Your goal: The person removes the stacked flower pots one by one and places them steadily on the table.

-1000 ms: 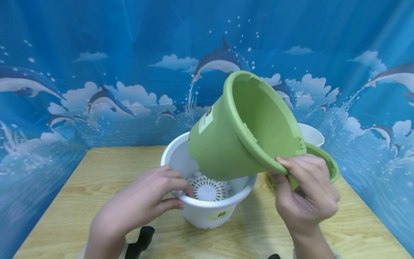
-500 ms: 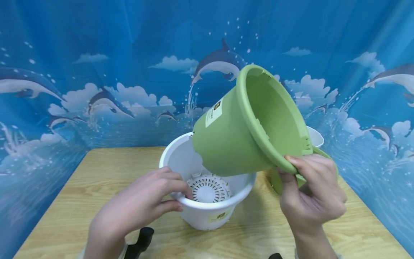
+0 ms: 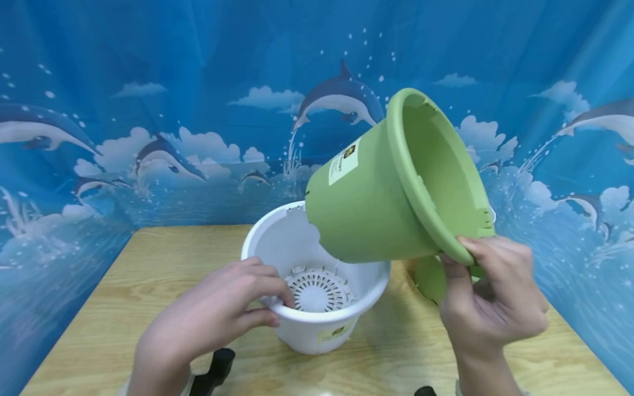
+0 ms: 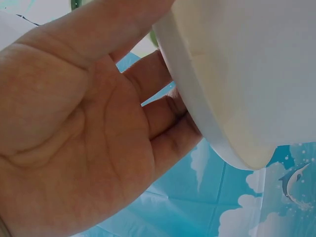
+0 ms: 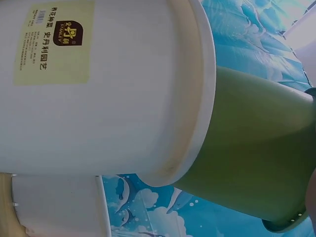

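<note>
A large white plastic flower pot (image 3: 309,333) with a slotted drainage base stands upright on the table. My left hand (image 3: 225,305) pinches its near-left rim, fingers inside and thumb outside. In the left wrist view the fingers meet the white rim (image 4: 190,86). My right hand (image 3: 492,297) grips the rim of a green flower pot (image 3: 364,212), held tilted in the air with its mouth facing up and right. The green pot's bottom overlaps the white pot's far-right rim in the head view. In the right wrist view the green pot (image 5: 252,143) shows behind the labelled white one.
A second green pot (image 3: 428,278) stands on the table at the right, mostly hidden by the held pot and right hand. A smaller white pot (image 5: 61,205) shows low in the right wrist view. Black objects (image 3: 215,371) appear near the wrists. A dolphin-print curtain (image 3: 208,110) surrounds the wooden table (image 3: 168,258).
My right hand has moved right and slightly up with the green pot, drawing it farther off the white pot. My left hand has stayed on the white rim.
</note>
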Demonstrator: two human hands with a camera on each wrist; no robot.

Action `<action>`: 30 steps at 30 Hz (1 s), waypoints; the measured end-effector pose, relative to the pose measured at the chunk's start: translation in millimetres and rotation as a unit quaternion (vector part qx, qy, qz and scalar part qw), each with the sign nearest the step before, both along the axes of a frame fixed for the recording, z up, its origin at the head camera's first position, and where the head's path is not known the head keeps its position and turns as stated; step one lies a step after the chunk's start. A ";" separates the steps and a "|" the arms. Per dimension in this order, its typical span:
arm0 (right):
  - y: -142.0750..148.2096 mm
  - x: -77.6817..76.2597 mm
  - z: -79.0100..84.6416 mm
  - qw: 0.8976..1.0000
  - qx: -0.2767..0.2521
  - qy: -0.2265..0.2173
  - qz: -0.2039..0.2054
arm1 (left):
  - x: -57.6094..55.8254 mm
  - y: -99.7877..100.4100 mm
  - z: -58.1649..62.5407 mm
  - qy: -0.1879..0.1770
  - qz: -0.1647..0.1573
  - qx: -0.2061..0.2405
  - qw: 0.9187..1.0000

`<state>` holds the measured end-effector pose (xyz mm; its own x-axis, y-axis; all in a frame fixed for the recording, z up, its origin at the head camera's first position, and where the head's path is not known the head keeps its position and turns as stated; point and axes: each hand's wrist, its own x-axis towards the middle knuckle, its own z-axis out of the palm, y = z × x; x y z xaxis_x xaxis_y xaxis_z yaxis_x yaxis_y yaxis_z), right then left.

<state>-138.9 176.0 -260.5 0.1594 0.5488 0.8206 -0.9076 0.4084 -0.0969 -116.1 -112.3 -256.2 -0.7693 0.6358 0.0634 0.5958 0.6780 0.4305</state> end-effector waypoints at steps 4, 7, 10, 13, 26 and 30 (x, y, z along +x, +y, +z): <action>5.4 -1.9 -2.0 1.000 -0.006 0.007 -0.003 | 1.4 -0.3 -0.1 -0.005 0.000 0.001 1.000; 7.3 -3.0 -1.7 1.000 -0.011 0.016 -0.001 | 2.0 -0.6 -0.1 -0.004 -0.004 0.003 1.000; 8.4 -3.3 0.1 1.000 -0.014 0.025 -0.004 | 2.6 -1.0 -0.3 -0.002 -0.008 0.004 1.000; 9.1 -3.3 1.9 0.999 -0.020 0.024 -0.010 | 3.2 -1.5 -0.2 -0.004 -0.010 0.006 1.000; 17.7 -4.9 1.4 0.997 -0.035 -0.004 -0.065 | 3.9 -3.6 0.1 -0.024 -0.012 0.017 0.999; 18.0 -5.4 2.5 0.995 -0.036 -0.009 -0.091 | 4.5 -4.2 -0.2 -0.025 -0.012 0.017 0.999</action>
<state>-144.4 194.0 -257.9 0.2483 0.5689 0.7841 -0.8167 0.5582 -0.1464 -111.6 -116.5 -256.4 -0.7560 0.6528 0.0480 0.5895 0.6473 0.4832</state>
